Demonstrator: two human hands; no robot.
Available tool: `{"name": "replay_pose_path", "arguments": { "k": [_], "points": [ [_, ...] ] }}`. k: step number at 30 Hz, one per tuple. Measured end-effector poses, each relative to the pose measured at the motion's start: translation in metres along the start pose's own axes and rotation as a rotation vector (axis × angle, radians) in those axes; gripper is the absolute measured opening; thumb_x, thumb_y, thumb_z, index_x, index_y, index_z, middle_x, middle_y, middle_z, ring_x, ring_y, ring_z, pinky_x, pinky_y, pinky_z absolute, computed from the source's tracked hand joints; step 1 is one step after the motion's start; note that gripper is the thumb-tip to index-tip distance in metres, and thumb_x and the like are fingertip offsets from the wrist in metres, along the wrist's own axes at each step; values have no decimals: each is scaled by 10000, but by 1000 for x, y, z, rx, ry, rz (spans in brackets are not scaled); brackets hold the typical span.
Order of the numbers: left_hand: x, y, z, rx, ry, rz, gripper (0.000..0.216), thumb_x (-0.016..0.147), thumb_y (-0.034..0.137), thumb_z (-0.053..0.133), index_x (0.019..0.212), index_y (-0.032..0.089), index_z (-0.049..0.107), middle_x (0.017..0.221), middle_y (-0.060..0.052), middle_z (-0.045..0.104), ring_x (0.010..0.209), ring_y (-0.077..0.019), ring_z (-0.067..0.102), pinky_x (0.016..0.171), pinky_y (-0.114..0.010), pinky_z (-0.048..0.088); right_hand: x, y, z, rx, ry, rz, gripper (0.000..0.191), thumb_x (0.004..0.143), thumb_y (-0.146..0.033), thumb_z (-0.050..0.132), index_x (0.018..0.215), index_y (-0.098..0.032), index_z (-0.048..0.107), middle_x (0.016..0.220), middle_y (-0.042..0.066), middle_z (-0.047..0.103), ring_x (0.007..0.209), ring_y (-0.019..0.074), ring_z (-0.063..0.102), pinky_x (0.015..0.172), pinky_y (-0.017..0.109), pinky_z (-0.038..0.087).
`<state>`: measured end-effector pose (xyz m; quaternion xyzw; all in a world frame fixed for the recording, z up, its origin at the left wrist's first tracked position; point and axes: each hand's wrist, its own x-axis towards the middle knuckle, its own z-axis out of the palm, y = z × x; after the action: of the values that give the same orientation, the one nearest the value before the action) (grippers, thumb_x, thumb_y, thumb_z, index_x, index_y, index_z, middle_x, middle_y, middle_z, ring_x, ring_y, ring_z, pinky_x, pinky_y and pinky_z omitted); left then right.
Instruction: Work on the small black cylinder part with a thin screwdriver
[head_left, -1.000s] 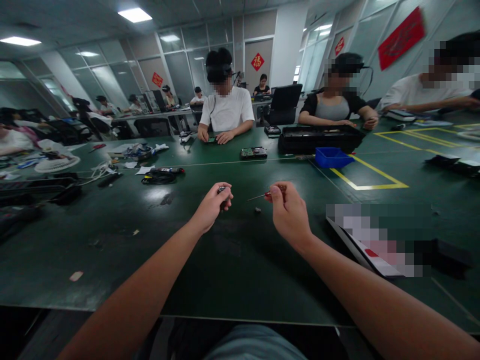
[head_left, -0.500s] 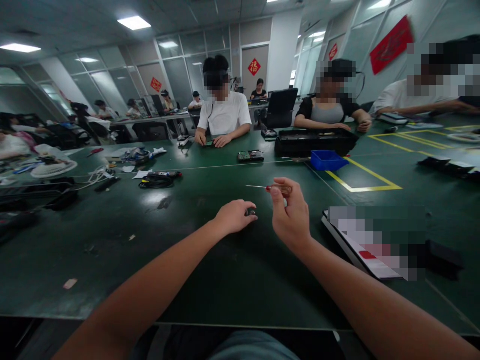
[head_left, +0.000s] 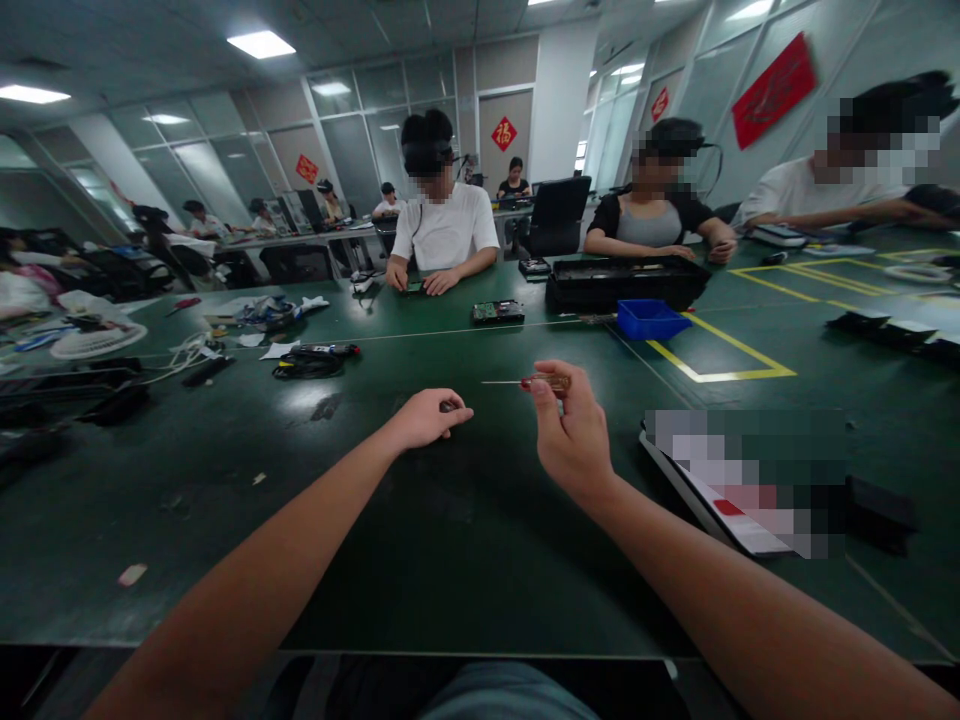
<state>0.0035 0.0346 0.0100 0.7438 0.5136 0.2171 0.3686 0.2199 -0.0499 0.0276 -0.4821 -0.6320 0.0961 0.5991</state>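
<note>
My right hand [head_left: 574,430] is closed around the amber handle of a screwdriver [head_left: 546,384], raised over the table. Its thin metal shaft points left, roughly level. To the left, my left hand [head_left: 425,418] curls over a small dark object [head_left: 448,407] at the tabletop. Only a bit of that object shows between thumb and fingers, too little to tell its kind. A gap of green table lies between the screwdriver's tip and my left hand.
Beyond my hands lie a hard drive [head_left: 498,312], a blue bin [head_left: 651,320], a long black tray [head_left: 626,286] and a coiled black cable [head_left: 313,362]. A pixelated notebook-like item [head_left: 712,490] is right of my right forearm. Co-workers sit across the green table [head_left: 465,580].
My left hand has moved left with the small dark object, away from my right hand. My right hand keeps its grip on the screwdriver and has shifted slightly left in view.
</note>
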Motion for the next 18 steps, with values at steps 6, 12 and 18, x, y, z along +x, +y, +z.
{"name": "replay_pose_path", "arguments": {
  "k": [6, 12, 18],
  "points": [
    [-20, -27, -56, -484, 221, -182, 293, 818, 406, 724, 955, 147, 708, 796, -42, 611, 550, -92, 503, 454, -198, 288, 0, 3, 2, 6, -30, 11, 238, 1014, -390, 476, 1183, -248, 565, 1035, 80, 734, 954, 257, 705, 850, 442, 546],
    [-45, -62, -120, -838, 489, -347, 223, 911, 283, 617, 1093, 158, 642, 739, 6, 522, 532, -94, 479, 456, -205, 338, 0, 6, 4, 6, -44, 16, 248, 1013, -395, 484, 1179, -235, 575, 1025, 81, 739, 927, 253, 706, 828, 435, 550],
    [-86, -87, -168, -725, 742, -403, 133, 953, 230, 563, 1057, 155, 595, 745, 29, 506, 565, -79, 475, 507, -207, 352, -1, 9, 5, 16, -68, 28, 251, 1015, -398, 484, 1184, -238, 578, 1038, 81, 734, 952, 252, 704, 846, 439, 545]
  ]
}}
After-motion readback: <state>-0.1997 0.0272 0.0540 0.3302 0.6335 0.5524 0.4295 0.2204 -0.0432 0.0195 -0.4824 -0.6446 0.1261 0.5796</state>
